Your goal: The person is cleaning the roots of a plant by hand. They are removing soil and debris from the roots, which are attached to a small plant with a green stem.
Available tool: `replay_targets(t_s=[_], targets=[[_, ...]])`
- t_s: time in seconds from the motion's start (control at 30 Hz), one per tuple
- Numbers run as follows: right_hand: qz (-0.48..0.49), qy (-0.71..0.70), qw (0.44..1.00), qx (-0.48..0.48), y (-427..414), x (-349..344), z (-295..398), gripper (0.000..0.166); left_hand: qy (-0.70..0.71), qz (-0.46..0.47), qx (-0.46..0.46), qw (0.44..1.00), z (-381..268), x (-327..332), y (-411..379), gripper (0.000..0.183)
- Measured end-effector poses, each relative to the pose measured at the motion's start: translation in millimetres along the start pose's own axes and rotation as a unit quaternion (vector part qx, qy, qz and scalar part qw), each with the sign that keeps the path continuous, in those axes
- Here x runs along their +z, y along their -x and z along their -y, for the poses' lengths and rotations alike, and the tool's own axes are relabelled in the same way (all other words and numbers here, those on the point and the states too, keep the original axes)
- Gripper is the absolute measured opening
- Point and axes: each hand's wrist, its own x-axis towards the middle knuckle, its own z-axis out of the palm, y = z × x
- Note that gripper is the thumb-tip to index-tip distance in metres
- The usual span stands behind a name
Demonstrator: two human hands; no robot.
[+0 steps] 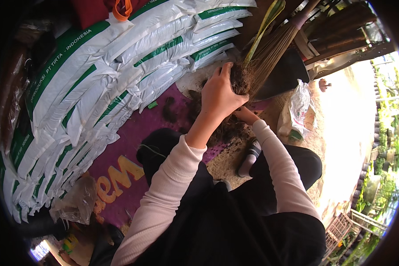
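Note:
My left hand (221, 91) grips the root ball (241, 79) of a plant, its fingers and thumb spread round the dark soil and roots. Long green and yellow leaves (264, 28) rise from the root ball towards the top. Just below it is my right hand (246, 114), close to hanging roots; its fingertips are hidden, so I cannot tell whether it holds anything. Loose dark soil (231, 131) lies beneath both hands, on a purple printed sheet (126, 133) and the ground.
White and green plastic sacks (119, 63) are stacked at the left. A stick broom (276, 56) and a black container (282, 76) stand behind the plant. A crumpled white bag (299, 111) lies to the right. A clear plastic bag (78, 201) is at lower left.

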Motion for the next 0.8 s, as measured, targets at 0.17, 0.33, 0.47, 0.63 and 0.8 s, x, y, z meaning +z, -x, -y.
replay_targets(t_s=[0.17,0.33,0.47,0.63,0.8], targets=[[0.113,-0.117,0.985,-0.052,57,-14,47,0.056,0.03,-0.018,0.024,0.999,-9,-3,-1,0.077],[0.056,0.066,0.984,-0.159,82,-21,71,0.065,0.063,-0.061,0.044,0.995,-5,0,2,0.074],[0.006,0.107,0.978,-0.18,101,-35,88,0.055,0.116,-0.088,0.052,0.988,13,11,1,0.071],[-0.031,0.135,0.96,-0.242,176,-31,153,0.05,0.163,-0.067,0.02,0.984,11,-2,6,0.066],[-0.142,0.149,0.909,-0.363,186,-39,150,0.052,0.133,-0.058,0.046,0.988,10,4,9,0.064]])
